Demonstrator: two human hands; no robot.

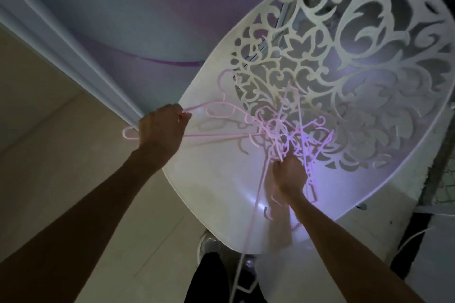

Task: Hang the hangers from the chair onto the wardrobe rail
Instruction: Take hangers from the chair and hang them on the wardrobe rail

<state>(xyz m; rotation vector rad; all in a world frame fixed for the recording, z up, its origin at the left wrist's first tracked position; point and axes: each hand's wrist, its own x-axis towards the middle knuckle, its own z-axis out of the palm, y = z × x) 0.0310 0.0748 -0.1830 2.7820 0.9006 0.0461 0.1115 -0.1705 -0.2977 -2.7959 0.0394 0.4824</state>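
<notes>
A white plastic chair (216, 187) with a cut-out floral back fills the right half of the head view. A tangled heap of thin pink hangers (283, 130) lies on its seat. My left hand (161, 128) grips one pink hanger (216, 108) by its end at the chair's left edge, the hanger stretching right into the heap. My right hand (289, 174) holds a bunch of hangers at the near side of the heap, fingers curled round them. The wardrobe rail is not in view.
A pale blue and purple wardrobe door (123, 7) with a white frame runs along the upper left. Beige floor tiles (49, 155) lie at the left. My shoe (209, 246) shows under the chair's front edge. A white cable (413, 236) lies at the lower right.
</notes>
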